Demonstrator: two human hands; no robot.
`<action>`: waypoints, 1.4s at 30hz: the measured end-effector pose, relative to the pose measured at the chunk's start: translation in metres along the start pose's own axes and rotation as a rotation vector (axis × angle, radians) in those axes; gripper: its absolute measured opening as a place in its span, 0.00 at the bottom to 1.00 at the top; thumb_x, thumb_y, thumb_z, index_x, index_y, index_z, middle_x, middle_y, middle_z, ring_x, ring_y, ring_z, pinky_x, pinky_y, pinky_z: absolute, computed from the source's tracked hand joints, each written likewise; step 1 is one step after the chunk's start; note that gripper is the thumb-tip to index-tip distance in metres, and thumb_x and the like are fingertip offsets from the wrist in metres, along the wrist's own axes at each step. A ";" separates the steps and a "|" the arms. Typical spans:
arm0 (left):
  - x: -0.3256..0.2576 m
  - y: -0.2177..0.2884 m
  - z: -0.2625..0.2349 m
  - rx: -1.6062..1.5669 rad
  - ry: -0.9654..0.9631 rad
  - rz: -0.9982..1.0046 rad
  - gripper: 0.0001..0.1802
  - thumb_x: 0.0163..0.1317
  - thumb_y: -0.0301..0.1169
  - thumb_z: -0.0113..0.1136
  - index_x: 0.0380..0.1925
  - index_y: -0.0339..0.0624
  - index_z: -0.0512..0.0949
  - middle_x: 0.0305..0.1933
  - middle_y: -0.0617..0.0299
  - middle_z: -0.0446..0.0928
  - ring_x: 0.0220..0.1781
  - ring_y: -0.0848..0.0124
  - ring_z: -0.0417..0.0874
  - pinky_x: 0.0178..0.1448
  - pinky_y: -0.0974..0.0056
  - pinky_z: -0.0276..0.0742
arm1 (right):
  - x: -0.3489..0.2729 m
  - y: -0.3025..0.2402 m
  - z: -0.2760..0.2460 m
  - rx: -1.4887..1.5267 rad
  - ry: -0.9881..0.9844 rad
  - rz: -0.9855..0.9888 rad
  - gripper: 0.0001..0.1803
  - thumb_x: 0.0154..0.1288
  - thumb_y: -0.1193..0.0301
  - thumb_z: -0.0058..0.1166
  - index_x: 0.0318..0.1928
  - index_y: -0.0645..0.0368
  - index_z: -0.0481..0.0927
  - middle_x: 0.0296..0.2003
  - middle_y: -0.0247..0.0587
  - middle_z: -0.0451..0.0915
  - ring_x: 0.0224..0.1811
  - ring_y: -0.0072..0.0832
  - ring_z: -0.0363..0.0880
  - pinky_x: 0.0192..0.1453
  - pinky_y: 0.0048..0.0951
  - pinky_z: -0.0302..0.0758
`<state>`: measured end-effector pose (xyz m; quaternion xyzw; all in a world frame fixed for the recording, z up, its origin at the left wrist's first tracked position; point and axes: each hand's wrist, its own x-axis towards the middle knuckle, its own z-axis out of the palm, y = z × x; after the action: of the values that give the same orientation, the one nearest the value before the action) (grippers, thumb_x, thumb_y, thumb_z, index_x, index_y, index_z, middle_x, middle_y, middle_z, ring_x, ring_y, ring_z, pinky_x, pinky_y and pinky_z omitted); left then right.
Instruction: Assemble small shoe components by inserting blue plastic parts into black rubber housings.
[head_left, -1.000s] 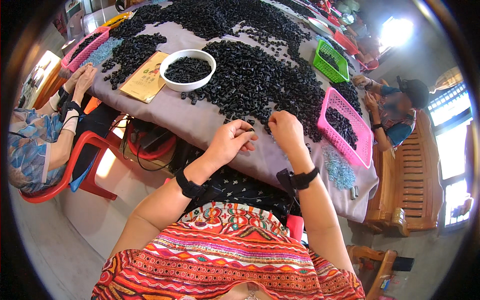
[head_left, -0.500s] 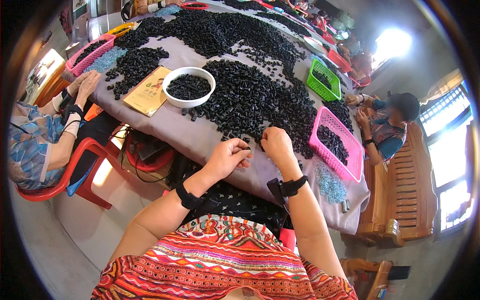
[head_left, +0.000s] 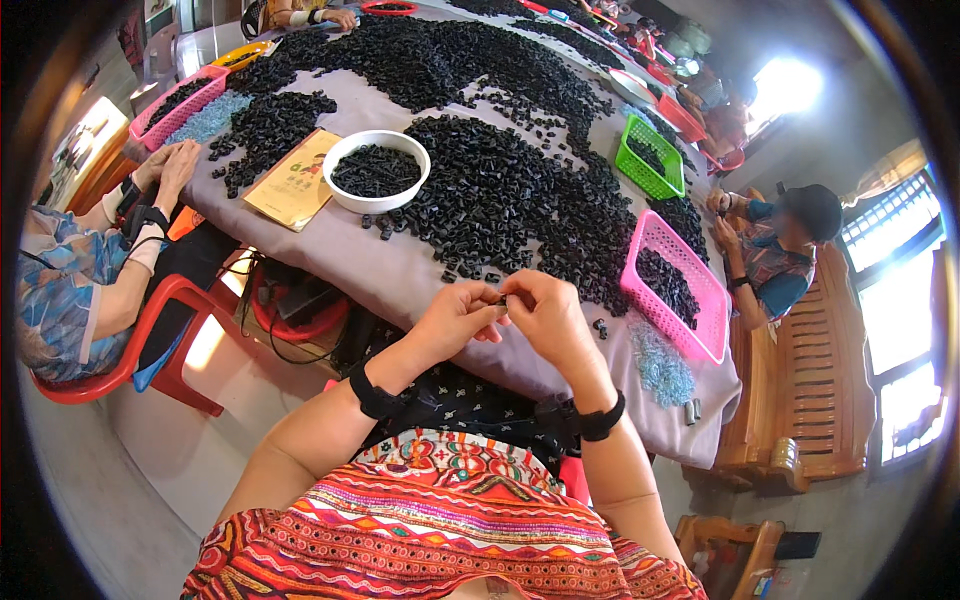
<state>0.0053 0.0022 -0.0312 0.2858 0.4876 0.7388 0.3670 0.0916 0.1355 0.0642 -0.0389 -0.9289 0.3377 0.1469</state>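
Note:
My left hand (head_left: 462,318) pinches a small black piece (head_left: 502,300) at the near edge of the cloth-covered table. Against it, my right hand (head_left: 543,312) brings its closed fingertips to the same piece. Whether the right fingers hold a second part is too small to tell. Just beyond both hands spreads a large heap of small black plastic pieces (head_left: 480,190). To the right of the heap a pink basket (head_left: 712,318) holds more black pieces. A white bowl (head_left: 377,206) at the left is filled with thin black pieces.
A yellow booklet (head_left: 290,185) lies left of the bowl. Clear bluish bits (head_left: 662,370) are scattered by the pink basket, and a green basket (head_left: 663,184) stands behind it. People sit at the left and right. A red chair (head_left: 150,350) is at the left.
My right hand has come from the edge of the heap toward my left hand, and their fingertips now meet at the small black piece.

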 end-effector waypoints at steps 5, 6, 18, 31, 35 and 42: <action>0.000 -0.003 0.002 0.028 -0.030 -0.006 0.10 0.69 0.31 0.58 0.45 0.37 0.78 0.37 0.63 0.83 0.31 0.78 0.83 0.36 0.74 0.77 | -0.010 0.004 -0.001 0.001 0.040 -0.011 0.08 0.57 0.77 0.54 0.38 0.65 0.82 0.30 0.51 0.82 0.33 0.43 0.84 0.38 0.36 0.78; -0.001 -0.004 0.003 0.025 -0.030 -0.004 0.10 0.69 0.31 0.58 0.45 0.37 0.78 0.37 0.63 0.83 0.31 0.78 0.83 0.36 0.74 0.77 | -0.010 0.004 -0.001 -0.002 0.039 -0.011 0.08 0.57 0.77 0.54 0.38 0.65 0.82 0.30 0.51 0.82 0.33 0.43 0.84 0.38 0.36 0.78; -0.006 0.004 0.008 0.082 -0.066 -0.008 0.10 0.68 0.28 0.59 0.45 0.33 0.78 0.38 0.59 0.84 0.33 0.75 0.83 0.40 0.69 0.82 | -0.014 0.012 -0.011 0.147 -0.038 0.079 0.10 0.58 0.78 0.53 0.39 0.66 0.84 0.27 0.43 0.82 0.26 0.22 0.77 0.33 0.26 0.74; -0.005 0.000 0.008 0.121 -0.063 0.021 0.08 0.68 0.26 0.59 0.43 0.33 0.78 0.37 0.61 0.83 0.32 0.76 0.83 0.40 0.70 0.82 | -0.020 0.021 0.006 0.307 0.025 0.115 0.07 0.59 0.78 0.56 0.38 0.67 0.82 0.31 0.41 0.81 0.28 0.23 0.81 0.33 0.24 0.76; -0.007 0.001 0.008 0.110 -0.042 0.011 0.08 0.68 0.27 0.59 0.43 0.32 0.78 0.37 0.61 0.83 0.32 0.76 0.83 0.40 0.70 0.82 | -0.020 0.018 0.011 0.184 0.077 0.075 0.07 0.59 0.78 0.55 0.37 0.67 0.82 0.31 0.40 0.80 0.28 0.23 0.81 0.33 0.23 0.75; -0.006 0.002 0.009 0.088 -0.053 -0.006 0.09 0.68 0.27 0.59 0.45 0.32 0.79 0.37 0.60 0.83 0.33 0.76 0.83 0.40 0.69 0.82 | -0.022 0.027 0.010 0.301 0.135 0.120 0.06 0.59 0.80 0.55 0.38 0.65 0.81 0.31 0.36 0.82 0.32 0.18 0.81 0.36 0.21 0.76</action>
<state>0.0153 0.0017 -0.0260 0.3196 0.5105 0.7078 0.3690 0.1093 0.1463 0.0343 -0.0946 -0.8519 0.4777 0.1927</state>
